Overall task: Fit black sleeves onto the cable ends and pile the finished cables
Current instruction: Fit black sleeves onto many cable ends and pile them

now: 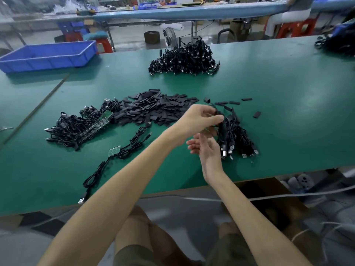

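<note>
My left hand reaches across to the right and pinches a black sleeved cable over the near-right cable pile. Just below it my right hand is held palm up with relaxed fingers and holds nothing. A heap of loose black sleeves lies mid-table. Left of that heap sits a pile of cables with green circuit boards. Two loose cables joined to a green board trail toward the front edge.
A bigger heap of black cables sits at the far side of the green table. A blue plastic tray stands at the far left. A few stray sleeves lie to the right. More cables at the far right corner.
</note>
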